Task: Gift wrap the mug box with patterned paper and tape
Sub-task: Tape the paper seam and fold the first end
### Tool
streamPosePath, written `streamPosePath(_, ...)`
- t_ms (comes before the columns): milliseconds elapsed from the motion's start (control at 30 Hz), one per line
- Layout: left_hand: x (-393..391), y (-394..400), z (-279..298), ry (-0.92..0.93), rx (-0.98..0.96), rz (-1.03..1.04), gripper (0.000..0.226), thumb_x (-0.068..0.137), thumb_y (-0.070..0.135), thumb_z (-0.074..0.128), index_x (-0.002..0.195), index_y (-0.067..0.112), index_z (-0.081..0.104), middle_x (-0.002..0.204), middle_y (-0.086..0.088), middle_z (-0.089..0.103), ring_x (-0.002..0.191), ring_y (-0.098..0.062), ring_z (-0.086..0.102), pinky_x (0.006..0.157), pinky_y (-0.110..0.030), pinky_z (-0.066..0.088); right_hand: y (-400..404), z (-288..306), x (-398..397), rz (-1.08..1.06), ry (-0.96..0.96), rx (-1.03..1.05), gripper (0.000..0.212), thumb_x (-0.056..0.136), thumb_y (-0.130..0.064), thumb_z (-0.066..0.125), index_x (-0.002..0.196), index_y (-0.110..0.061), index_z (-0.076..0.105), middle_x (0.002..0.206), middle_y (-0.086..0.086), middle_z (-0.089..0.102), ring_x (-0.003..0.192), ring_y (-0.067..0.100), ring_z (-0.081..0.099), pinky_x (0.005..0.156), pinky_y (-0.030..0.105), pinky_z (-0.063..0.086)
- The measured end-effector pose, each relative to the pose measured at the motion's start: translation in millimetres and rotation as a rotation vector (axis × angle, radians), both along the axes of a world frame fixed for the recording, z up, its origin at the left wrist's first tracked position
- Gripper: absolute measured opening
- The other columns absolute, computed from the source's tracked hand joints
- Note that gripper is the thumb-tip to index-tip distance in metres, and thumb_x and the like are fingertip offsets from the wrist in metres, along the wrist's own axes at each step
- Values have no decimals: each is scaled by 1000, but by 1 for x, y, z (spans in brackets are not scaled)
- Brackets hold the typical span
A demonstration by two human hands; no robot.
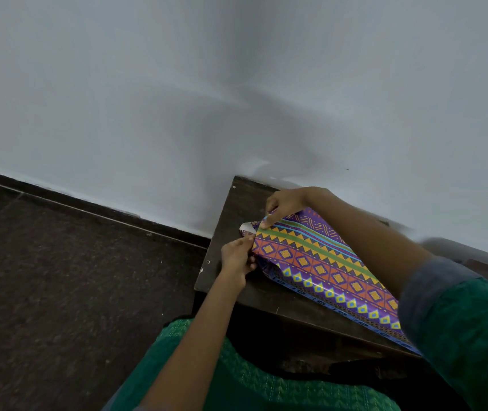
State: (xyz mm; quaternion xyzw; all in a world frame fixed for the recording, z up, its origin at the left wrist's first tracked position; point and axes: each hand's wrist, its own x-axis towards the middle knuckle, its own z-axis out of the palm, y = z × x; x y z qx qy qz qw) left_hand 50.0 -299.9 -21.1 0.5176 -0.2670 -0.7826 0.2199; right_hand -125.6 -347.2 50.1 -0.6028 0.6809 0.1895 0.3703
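Observation:
The mug box is hidden under patterned paper [322, 262], striped in purple, orange, green and yellow, lying on a dark wooden table [230, 262]. At the paper's left end a white underside flap [245, 227] sticks out. My left hand [236, 258] pinches the folded paper at that end, near the lower corner. My right hand [284, 204] reaches over the top and pinches the upper corner of the same end. No tape is in view.
The table stands against a pale wall [236, 99], and its left edge drops to a dark floor [73, 277]. My lap in green cloth [236, 381] sits below the table's front edge.

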Motion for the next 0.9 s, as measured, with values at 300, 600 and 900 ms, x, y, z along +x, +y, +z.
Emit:
streamPosePath(300,-5,-2,0,-454,-914,-378,35,87,41,61,104,11,66,95,-1,60,96,-16,57,71,-24,42,0,2,2,23,-1,9,37,86,-52,55,92,-17,67,120,8,60,106,22,60,85,29,45)
streamPosePath(600,-11,-9,-2,-150,-417,-332,22,94,24,55,75,13,59,85,-5,64,82,-16,61,77,-35,53,4,7,6,-9,-30,34,35,90,-45,55,104,-15,63,105,2,65,85,11,61,81,26,46)
streamPosePath(900,-27,1,6,-338,-451,-462,32,100,23,34,120,4,51,113,-14,57,100,-27,56,85,-40,52,6,-10,10,-4,72,71,47,91,-47,51,113,-7,62,99,1,60,90,15,56,79,27,42)
